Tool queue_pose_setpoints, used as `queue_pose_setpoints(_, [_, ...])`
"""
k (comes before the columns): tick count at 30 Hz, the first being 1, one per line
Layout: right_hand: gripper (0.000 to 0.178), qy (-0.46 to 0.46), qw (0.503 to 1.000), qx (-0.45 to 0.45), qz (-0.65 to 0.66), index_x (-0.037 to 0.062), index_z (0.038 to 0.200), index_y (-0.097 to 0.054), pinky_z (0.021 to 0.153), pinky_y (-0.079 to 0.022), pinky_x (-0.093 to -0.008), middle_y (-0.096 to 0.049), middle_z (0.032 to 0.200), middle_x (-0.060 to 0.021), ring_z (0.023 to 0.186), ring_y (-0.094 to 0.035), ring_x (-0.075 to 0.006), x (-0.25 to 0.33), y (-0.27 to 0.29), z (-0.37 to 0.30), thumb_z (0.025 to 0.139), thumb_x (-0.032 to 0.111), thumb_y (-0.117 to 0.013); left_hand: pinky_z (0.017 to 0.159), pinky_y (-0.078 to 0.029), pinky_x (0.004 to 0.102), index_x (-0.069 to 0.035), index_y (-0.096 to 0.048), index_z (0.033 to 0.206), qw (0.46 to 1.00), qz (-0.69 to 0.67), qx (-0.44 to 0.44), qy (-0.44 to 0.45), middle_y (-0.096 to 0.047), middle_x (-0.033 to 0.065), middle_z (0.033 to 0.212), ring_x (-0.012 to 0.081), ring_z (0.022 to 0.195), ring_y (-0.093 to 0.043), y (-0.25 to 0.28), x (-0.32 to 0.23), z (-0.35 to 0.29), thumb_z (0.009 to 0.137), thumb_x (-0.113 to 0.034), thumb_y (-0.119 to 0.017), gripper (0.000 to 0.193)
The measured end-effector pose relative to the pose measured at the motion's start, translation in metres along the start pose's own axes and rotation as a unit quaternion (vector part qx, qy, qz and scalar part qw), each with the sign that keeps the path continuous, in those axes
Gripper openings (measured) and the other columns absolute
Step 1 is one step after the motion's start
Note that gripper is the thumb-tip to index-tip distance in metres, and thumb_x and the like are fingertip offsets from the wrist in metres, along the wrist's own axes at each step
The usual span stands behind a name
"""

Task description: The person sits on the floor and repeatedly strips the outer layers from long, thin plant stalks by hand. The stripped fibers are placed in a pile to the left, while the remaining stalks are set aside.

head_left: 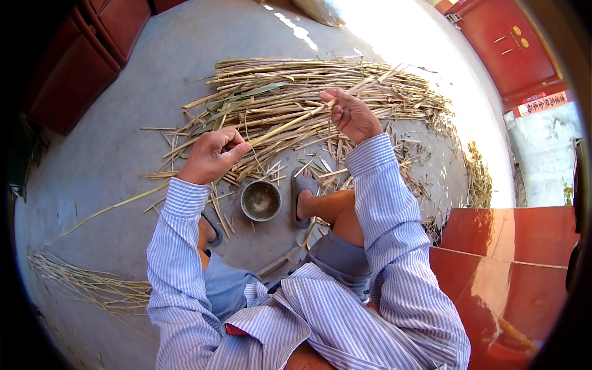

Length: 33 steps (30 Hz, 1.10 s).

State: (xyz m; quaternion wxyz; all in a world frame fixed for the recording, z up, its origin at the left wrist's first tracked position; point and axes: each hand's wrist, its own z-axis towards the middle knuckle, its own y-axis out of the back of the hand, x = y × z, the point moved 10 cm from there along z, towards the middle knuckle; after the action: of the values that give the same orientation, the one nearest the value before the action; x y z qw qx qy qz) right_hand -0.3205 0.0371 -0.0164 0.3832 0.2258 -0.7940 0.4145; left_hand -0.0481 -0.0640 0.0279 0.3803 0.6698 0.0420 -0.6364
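Observation:
My left hand (216, 155) pinches a long, pale yellow-green reed stalk (283, 127), its fingers closed around it. The stalk slants up to the right, into my right hand (353, 117), whose thumb and forefinger are closed on it near a joint. Beyond that hand a dry, pale leafy end continues. Behind my left hand a thin stalk trails down to the floor at the left. Under and beyond both hands lies a wide pile of dry reed stalks (265, 80) with leaves. Nearer me, between my feet, stands a round metal bowl (261, 219) with cloudy liquid inside.
Thin stalks (92, 280) lie in a bundle at the lower left. Leaf scraps (410, 166) litter the floor at the right. My sandalled foot (303, 192) is beside the bowl. Dark red seats (71, 77) stand upper left, a red tiled surface (536, 234) right, a sack (322, 9) far back.

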Motion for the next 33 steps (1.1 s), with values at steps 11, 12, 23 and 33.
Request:
queue_pose_setpoints(11, [0.023,0.057,0.993,-0.043,-0.094,0.0026,0.095,-0.062,0.053,-0.053,-0.0176,-0.066,0.082,-0.0044,0.066,-0.062,-0.0085,0.004,-0.003,-0.006,0.095,0.026,-0.059,0.053,-0.042,0.0310,-0.001,-0.061,0.079,0.990,0.127,-0.017,-0.055,-0.059,0.0084,0.065,0.0176,0.057,-0.053,-0.011,-0.008,0.003,0.082,-0.018,-0.071,0.020])
queue_pose_setpoints(12, [0.026,0.044,0.995,-0.053,-0.074,0.0005,0.100,-0.062,0.056,-0.053,-0.0180,-0.065,0.082,-0.0038,0.066,-0.062,-0.0085,0.001,0.001,-0.006,0.096,0.025,-0.058,0.054,-0.043,0.0342,-0.002,-0.062,0.078,0.991,0.127,-0.017,-0.039,-0.060,0.0107,0.066,0.0229,0.058,-0.056,-0.010,-0.003,0.004,0.081,-0.019,-0.071,0.020])
queue_pose_setpoints(23, [0.024,0.073,0.984,-0.094,-0.133,0.0033,0.092,-0.063,0.052,-0.050,-0.0174,-0.069,0.082,-0.0059,0.063,-0.064,-0.0078,0.003,0.017,-0.002,0.091,0.027,-0.066,0.056,-0.045,0.0391,-0.004,-0.061,0.077,0.987,0.151,-0.003,-0.045,-0.062,0.0130,0.068,0.0302,0.061,-0.060,-0.017,-0.008,0.004,0.080,-0.024,-0.071,0.022])
queue_pose_setpoints(33, [0.025,0.126,0.963,-0.212,-0.105,0.0049,0.088,-0.063,0.049,-0.048,-0.0173,-0.063,0.075,-0.0026,0.061,-0.060,-0.0077,0.047,0.096,-0.014,0.089,0.030,-0.068,0.060,-0.047,0.0332,-0.002,-0.063,0.080,0.971,0.050,0.174,0.158,-0.063,0.0087,0.068,0.0210,0.066,-0.062,-0.010,0.056,-0.036,0.077,-0.019,-0.071,0.019])
